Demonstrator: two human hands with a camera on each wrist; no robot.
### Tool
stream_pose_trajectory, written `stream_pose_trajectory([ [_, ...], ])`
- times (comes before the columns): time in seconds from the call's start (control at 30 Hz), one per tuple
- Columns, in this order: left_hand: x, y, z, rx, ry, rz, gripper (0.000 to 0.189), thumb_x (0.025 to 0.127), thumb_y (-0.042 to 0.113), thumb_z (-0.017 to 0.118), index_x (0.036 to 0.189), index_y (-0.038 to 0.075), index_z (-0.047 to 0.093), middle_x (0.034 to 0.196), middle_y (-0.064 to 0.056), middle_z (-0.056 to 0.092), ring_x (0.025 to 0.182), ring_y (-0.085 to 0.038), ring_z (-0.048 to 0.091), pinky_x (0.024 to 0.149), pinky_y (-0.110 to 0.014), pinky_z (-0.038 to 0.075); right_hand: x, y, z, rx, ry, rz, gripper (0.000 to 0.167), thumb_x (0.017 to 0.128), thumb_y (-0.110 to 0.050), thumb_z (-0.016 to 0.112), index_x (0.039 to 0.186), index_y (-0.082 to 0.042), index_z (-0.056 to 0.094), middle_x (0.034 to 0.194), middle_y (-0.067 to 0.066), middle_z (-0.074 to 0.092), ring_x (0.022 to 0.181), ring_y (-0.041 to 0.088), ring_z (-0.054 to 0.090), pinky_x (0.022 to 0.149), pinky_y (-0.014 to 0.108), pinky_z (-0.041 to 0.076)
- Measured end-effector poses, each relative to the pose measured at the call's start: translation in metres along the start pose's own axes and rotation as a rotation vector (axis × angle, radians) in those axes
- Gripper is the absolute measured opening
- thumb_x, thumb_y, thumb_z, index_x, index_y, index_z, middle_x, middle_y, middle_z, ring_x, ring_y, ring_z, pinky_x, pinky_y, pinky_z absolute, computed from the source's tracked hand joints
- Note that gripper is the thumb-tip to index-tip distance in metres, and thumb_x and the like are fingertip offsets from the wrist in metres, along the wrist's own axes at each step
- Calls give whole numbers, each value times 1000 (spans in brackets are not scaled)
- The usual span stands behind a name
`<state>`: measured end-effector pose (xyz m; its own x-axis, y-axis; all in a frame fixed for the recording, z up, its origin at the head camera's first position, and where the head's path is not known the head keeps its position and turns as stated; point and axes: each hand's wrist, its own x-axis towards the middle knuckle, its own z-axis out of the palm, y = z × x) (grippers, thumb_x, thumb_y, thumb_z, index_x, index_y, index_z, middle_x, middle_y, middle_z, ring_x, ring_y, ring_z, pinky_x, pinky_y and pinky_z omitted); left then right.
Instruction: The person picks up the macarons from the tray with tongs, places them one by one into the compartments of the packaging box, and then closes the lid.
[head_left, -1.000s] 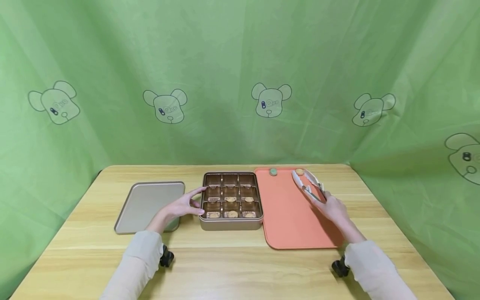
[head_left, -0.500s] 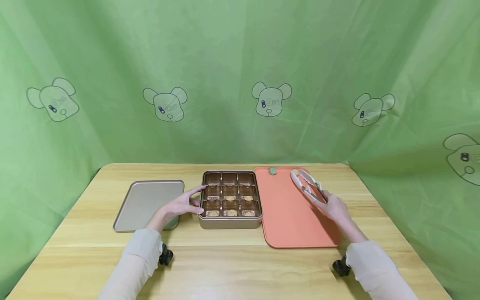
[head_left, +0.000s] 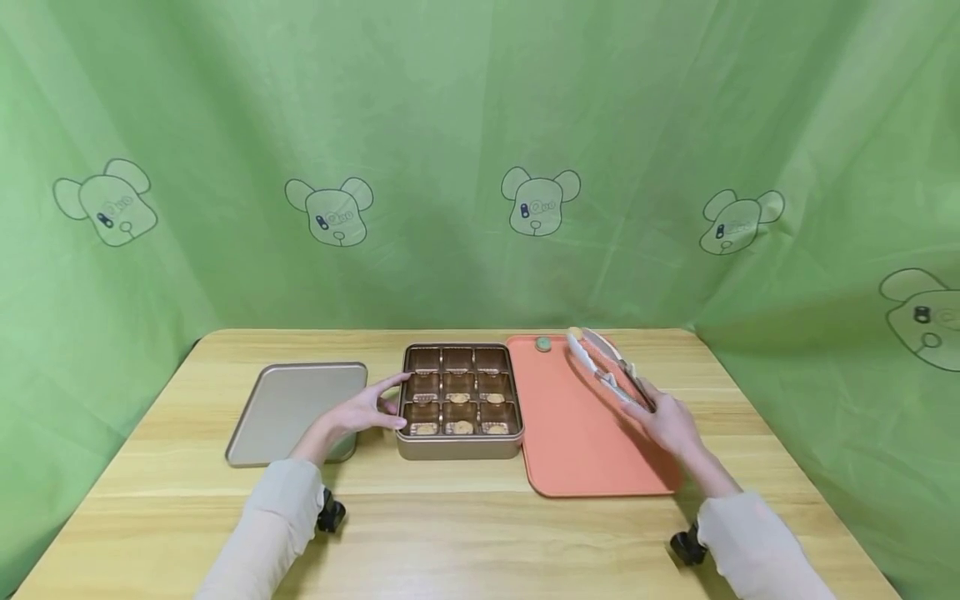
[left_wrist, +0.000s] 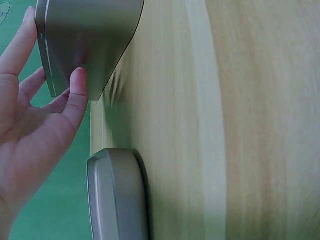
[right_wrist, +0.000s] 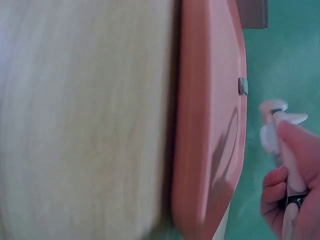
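My right hand (head_left: 670, 422) grips a pair of tongs (head_left: 582, 357) with pale tips. A round tan cookie (head_left: 575, 333) is pinched at the tips, raised over the far edge of the coral tray (head_left: 592, 450). A green cookie (head_left: 543, 344) lies at the tray's back edge. My left hand (head_left: 359, 412) rests against the left side of a brown square tin (head_left: 460, 449), index finger at its rim and thumb by the front corner. A divided insert inside the tin has tan cookies in several front and middle compartments; the back row holds none.
A flat grey-brown lid (head_left: 300, 417) lies on the wooden table (head_left: 450, 542) to the left, partly under my left forearm. The coral tray sits right beside the tin. A green curtain (head_left: 442, 275) hangs behind the table.
The tongs have closed on the tan cookie, lifted it off the tray and shifted it left. My left hand has stayed at the tin.
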<state>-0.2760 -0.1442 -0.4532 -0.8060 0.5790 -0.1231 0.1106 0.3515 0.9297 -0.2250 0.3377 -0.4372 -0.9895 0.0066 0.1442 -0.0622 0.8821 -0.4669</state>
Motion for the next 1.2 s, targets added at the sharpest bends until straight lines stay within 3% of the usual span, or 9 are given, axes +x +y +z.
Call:
stream_pose_trajectory([
  [0.07, 0, 0, 0, 6, 3, -3, 90, 77, 12, 71, 146, 9, 14, 103, -20, 50, 89, -20, 48, 75, -29, 46, 1, 1, 2, 19, 50, -49, 68, 88, -36, 57, 137, 5, 34, 117, 39, 48, 92, 49, 53, 74, 54, 44],
  [0.17, 0, 0, 0, 11, 6, -3, 90, 76, 12, 71, 146, 9, 14, 104, -20, 49, 90, -20, 48, 76, -29, 46, 2, 3, 5, 56, 113, -141, 63, 86, -31, 62, 136, 1, 39, 94, 31, 59, 78, 41, 55, 68, 48, 45],
  [0.23, 0, -1, 0, 6, 8, -6, 90, 76, 12, 71, 146, 9, 14, 103, -20, 50, 90, -20, 49, 76, -30, 46, 2, 3, 7, 96, 124, -214, 61, 84, -26, 65, 135, -2, 42, 75, 16, 56, 65, 25, 51, 59, 37, 44],
  [0.3, 0, -1, 1, 2, 7, -5, 91, 76, 12, 71, 146, 9, 14, 103, -20, 50, 90, -21, 49, 77, -30, 46, 1, 1, 7, 163, 91, -287, 60, 83, -20, 66, 135, -3, 43, 67, 3, 46, 59, 13, 40, 52, 28, 38],
  [0.43, 0, 0, 0, 3, 7, -3, 90, 77, 11, 71, 146, 8, 14, 104, -21, 51, 91, -21, 50, 77, -30, 46, 0, -8, 8, 266, -23, -402, 59, 83, -13, 66, 135, -1, 42, 70, -1, 46, 60, 6, 38, 52, 23, 39],
  [0.63, -1, 2, 1, 11, 8, 0, 89, 78, 9, 69, 146, 8, 13, 106, -23, 50, 91, -23, 49, 74, -30, 46, -2, -26, 11, 303, -117, -456, 59, 83, -15, 66, 136, -5, 42, 84, 9, 56, 65, 5, 41, 59, 23, 41],
  [0.8, -1, 2, 1, 19, 9, 7, 88, 78, 9, 70, 146, 7, 14, 110, -24, 48, 93, -23, 49, 74, -30, 46, -1, -42, 11, 326, -166, -485, 61, 82, -17, 67, 137, -6, 41, 69, -1, 45, 59, 5, 37, 50, 22, 37],
  [0.9, -2, 3, 0, 23, 15, 10, 89, 77, 10, 70, 146, 7, 14, 110, -24, 47, 92, -23, 49, 75, -30, 46, 1, -51, 13, 317, -182, -499, 62, 82, -19, 67, 136, -5, 42, 68, -5, 43, 58, 5, 36, 49, 22, 37],
  [1.2, -1, -1, 1, -9, 15, -7, 89, 77, 10, 71, 146, 8, 14, 106, -21, 50, 91, -21, 50, 77, -30, 46, 7, -75, 18, 141, -171, -561, 60, 80, -24, 69, 133, -6, 47, 68, -10, 42, 60, 5, 36, 52, 22, 36],
])
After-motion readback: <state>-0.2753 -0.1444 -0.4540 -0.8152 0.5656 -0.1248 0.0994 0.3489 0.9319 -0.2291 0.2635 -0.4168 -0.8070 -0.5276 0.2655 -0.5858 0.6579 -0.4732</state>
